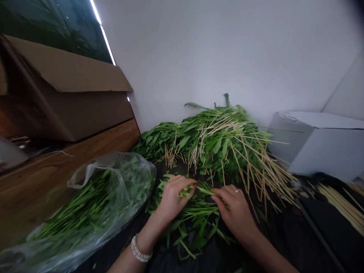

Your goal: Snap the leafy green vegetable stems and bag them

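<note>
In the head view my left hand (173, 195) is closed around a small bunch of green stems (186, 191), their pale cut ends showing between the fingers. To its right, my right hand (234, 208) pinches a green leafy stem (205, 189) between thumb and fingertips. Under and between both hands lies a loose heap of leafy greens (196, 218) on a black sheet (227, 258). Just beyond is a large pile of leafy greens (182, 138) with many thin wooden skewers (256, 167) sticking out of it, mostly toward the right.
A clear plastic bag (133, 189) of long greens lies open at left. Behind it, a cardboard box (85, 98) stands on a wooden surface (42, 178). A white box (327, 140) sits at right, with more thin sticks (341, 206) nearer me. A white wall (227, 49) closes the back.
</note>
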Demonstrator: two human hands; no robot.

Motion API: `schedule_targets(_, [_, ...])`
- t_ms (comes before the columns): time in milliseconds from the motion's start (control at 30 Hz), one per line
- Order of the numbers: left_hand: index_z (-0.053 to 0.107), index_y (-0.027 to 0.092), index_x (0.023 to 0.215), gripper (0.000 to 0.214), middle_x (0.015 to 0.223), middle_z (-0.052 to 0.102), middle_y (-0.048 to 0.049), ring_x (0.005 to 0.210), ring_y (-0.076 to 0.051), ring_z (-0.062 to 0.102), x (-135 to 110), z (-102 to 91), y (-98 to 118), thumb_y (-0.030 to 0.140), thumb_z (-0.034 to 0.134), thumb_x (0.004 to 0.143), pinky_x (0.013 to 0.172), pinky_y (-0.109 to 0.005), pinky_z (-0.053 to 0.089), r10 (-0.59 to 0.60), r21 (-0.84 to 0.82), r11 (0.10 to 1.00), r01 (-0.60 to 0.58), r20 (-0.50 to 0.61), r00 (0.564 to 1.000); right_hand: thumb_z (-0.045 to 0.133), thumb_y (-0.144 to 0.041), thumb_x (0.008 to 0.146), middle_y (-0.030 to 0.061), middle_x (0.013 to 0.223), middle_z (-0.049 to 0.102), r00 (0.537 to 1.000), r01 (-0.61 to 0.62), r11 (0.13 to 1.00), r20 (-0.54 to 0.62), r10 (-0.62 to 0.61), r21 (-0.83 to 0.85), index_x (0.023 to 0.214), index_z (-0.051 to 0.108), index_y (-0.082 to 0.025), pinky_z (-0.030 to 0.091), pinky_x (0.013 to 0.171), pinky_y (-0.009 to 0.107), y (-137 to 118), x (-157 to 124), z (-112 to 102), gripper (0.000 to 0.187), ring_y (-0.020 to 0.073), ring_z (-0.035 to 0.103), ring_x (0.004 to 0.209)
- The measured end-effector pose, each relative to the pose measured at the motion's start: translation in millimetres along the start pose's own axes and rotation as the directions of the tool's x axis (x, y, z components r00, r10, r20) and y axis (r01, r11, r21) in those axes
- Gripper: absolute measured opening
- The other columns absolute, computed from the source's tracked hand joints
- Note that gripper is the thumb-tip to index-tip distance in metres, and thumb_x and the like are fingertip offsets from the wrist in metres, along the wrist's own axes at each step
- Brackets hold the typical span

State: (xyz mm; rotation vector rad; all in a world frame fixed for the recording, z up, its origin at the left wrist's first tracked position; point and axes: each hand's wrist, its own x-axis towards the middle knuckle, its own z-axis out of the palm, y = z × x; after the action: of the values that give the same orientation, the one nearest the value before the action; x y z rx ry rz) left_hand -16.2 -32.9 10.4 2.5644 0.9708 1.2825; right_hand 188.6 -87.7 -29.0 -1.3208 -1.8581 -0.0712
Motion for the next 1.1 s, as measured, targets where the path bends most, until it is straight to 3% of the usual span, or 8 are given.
schedule_targets(67, [0.069,0.021,0.098,0.016,0.08,0.067,-0.0032,0.075,-0.017,0.06,-1,2.2,1,0.02,0.057,0.088,0.074,-0.031,0.043,0.077,0.079,0.993,-0.085,0.102,0.992,0.048,-0.025,0.094,0.0048,0.085,0.065,1.0,0.029,0.999,-0.004,-0.029,-0.018,0.095,0.066,-0.02,0.035,0.075,0.034,-2,0,0,0.018,0.0189,0.055,0.083])
schedule_targets(167, [0.068,0.024,0.104,0.019,0.09,0.065,-0.0048,0.083,-0.018,0.06,-3,4.0,1,0.024,0.056,0.089,0.074,-0.032,0.041,0.08,0.168,0.979,-0.114,0.199,0.977,0.048,-0.023,0.094,0.0044,0.084,0.065,0.999,0.047,0.999,-0.013,-0.047,-0.028,0.095,0.065,-0.02,0.035,0.075,0.034,-3,-1,0,0.018,0.0185,0.054,0.082])
schedule_targets(367, [0.064,0.024,0.109,0.024,0.1,0.063,-0.0057,0.09,-0.02,0.06,-4,6.4,2,0.021,0.059,0.086,0.077,-0.034,0.039,0.097,0.254,0.952,-0.171,0.278,0.955,0.049,-0.021,0.093,0.0037,0.085,0.064,0.998,0.063,0.998,-0.011,-0.063,-0.017,0.095,0.065,-0.019,0.035,0.075,0.032,-3,0,-1,0.016,0.018,0.055,0.082])
schedule_targets(533, [0.064,0.022,0.104,0.019,0.096,0.066,-0.0053,0.087,-0.021,0.06,-4,7.2,2,0.022,0.06,0.085,0.076,-0.034,0.038,0.126,0.259,0.943,-0.209,0.306,0.944,0.048,-0.021,0.094,0.0047,0.084,0.064,0.996,0.083,0.994,0.027,-0.081,-0.076,0.099,0.066,-0.017,0.035,0.076,0.033,-6,0,-3,0.019,0.0188,0.055,0.082])
schedule_targets(700, [0.066,0.021,0.092,0.013,0.085,0.067,-0.0042,0.08,-0.021,0.06,-5,11.7,7,0.018,0.062,0.079,0.075,-0.034,0.039,0.094,0.242,0.958,-0.155,0.244,0.965,0.043,-0.019,0.096,0.0053,0.082,0.064,0.992,0.122,0.986,0.056,-0.117,-0.11,0.099,0.065,-0.017,0.035,0.08,0.035,-12,1,-4,0.023,0.019,0.055,0.082])
schedule_targets(867, [0.067,0.02,0.078,0.014,0.078,0.065,-0.0019,0.074,-0.017,0.061,2,8.3,0,0.012,0.056,0.074,0.071,-0.029,0.044,-0.15,0.025,0.988,0.15,0.041,0.988,0.041,-0.019,0.096,0.0054,0.078,0.064,0.993,0.114,0.989,0.024,-0.112,-0.092,0.093,0.066,-0.017,0.035,0.08,0.035,-13,2,-6,0.025,0.019,0.055,0.079])
schedule_targets(1000, [0.066,0.019,0.07,0.016,0.074,0.064,-0.0009,0.072,-0.016,0.06,9,-5.9,-22,0.016,0.052,0.077,0.07,-0.028,0.045,-0.397,-0.091,0.918,0.387,-0.226,0.89,0.042,-0.024,0.096,0.0052,0.08,0.065,1.0,-0.003,1.0,-0.015,0.003,-0.031,0.093,0.065,-0.018,0.037,0.076,0.034,-3,3,-8,0.024,0.0198,0.056,0.079])
schedule_targets(1100, [0.068,0.017,0.078,0.016,0.077,0.065,-0.0016,0.074,-0.016,0.06,8,-7.9,-27,0.022,0.053,0.082,0.072,-0.026,0.045,-0.424,-0.136,0.905,0.403,-0.23,0.876,0.043,-0.029,0.095,0.0045,0.083,0.066,0.992,-0.124,0.991,0.01,0.124,0.056,0.09,0.064,-0.02,0.038,0.073,0.033,3,3,-6,0.023,0.0198,0.058,0.08])
